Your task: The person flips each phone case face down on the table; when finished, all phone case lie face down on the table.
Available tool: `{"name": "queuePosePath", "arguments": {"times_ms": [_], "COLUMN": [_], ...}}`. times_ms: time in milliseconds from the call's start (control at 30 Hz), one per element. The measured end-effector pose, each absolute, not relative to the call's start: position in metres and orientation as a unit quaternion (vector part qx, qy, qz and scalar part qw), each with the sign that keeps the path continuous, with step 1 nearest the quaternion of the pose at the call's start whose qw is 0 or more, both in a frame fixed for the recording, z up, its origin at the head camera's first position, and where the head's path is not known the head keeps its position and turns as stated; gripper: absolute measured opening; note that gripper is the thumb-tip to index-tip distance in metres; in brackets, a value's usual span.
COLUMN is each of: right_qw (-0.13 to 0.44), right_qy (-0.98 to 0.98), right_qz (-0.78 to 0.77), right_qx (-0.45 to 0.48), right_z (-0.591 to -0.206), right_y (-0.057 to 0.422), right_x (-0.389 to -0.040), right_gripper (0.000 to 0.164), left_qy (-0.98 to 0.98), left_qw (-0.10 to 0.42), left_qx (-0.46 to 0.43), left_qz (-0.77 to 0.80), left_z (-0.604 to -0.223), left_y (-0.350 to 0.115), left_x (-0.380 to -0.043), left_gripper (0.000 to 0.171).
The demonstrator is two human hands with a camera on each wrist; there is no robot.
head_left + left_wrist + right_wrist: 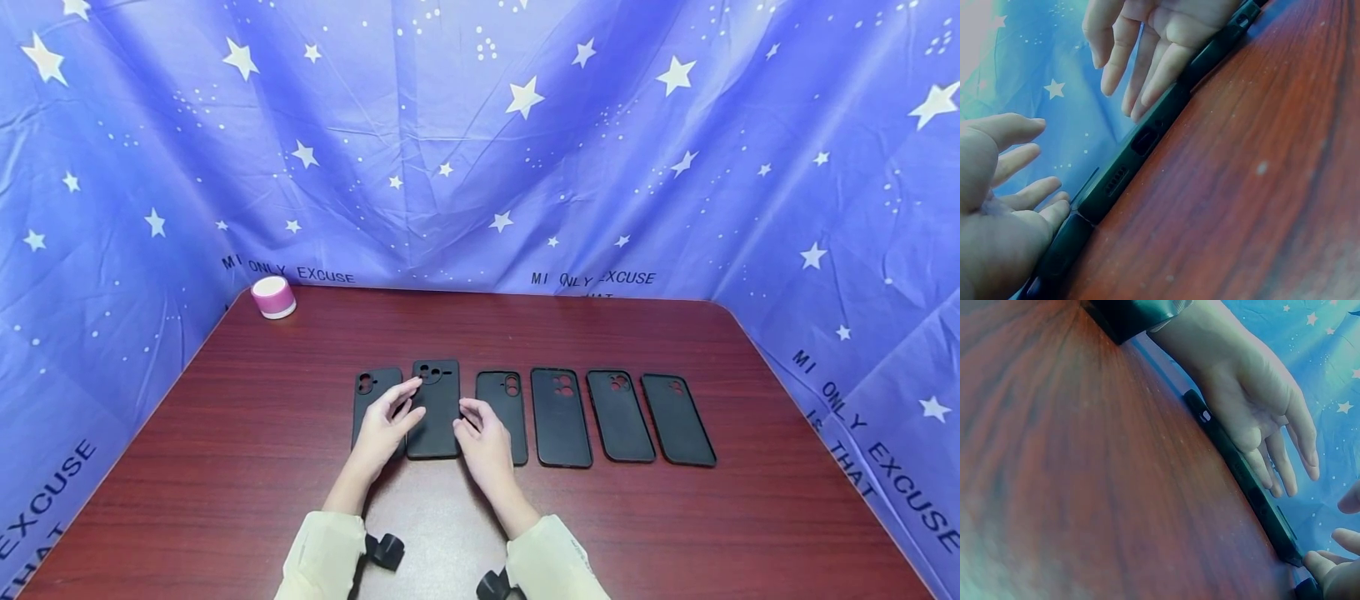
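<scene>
A black phone case (437, 421) with a round camera plate lies flat on the table between the two hands, its camera holes at the far end. My left hand (384, 427) rests over the left edge of this case and partly covers another black phone case (367, 408) beside it. At the right edge, my right hand (486, 440) has its fingertips close to or touching the case, its fingers bent loosely. The right hand also hides part of a third black phone case (502, 385). In the left wrist view, the middle case (1129, 164) shows its port and speaker cutouts.
Further right in the row lie more black cases: one (561, 425), another (622, 425) and a last one (681, 425), inner sides up. A pink and white round container (274, 297) stands at the table's (225, 467) far left corner. A starry blue curtain (450, 125) surrounds the table.
</scene>
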State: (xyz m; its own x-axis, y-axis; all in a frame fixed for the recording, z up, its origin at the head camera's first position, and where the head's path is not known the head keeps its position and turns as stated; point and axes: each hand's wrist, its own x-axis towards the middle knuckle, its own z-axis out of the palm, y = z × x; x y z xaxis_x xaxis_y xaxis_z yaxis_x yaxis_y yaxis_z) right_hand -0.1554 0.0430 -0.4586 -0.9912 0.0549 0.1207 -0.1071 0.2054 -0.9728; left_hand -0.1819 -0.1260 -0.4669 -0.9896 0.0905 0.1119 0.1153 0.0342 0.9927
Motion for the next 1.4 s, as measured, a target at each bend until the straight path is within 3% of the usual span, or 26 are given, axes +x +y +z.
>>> {"name": "queuePosePath", "arguments": {"times_ms": [367,667,1000,1400], "right_qw": [0.086,0.120,0.101,0.074], "right_qy": [-0.753,-0.764,-0.814,-0.840], "right_qz": [0.653,0.634,0.568,0.532], "right_qx": [0.000,-0.021,-0.073,-0.074], "right_z": [-0.446,-0.442,-0.442,-0.445], "right_y": [0.062,0.096,0.118,0.114], "right_x": [-0.160,-0.168,-0.171,-0.170], "right_gripper": [0.032,0.032,0.036,0.039], "left_qy": [-0.712,-0.742,-0.783,-0.765], "left_qw": [-0.006,-0.036,-0.066,-0.111], "left_qx": [-0.088,-0.101,-0.082,-0.083], "left_qz": [-0.697,-0.662,-0.613,-0.629], "left_z": [-0.455,-0.443,-0.438,-0.444], "left_y": [-0.119,-0.084,-0.043,-0.036], "left_x": [-0.179,-0.178,-0.179,-0.178], "left_gripper": [0.048,0.047,0.050,0.060]}}
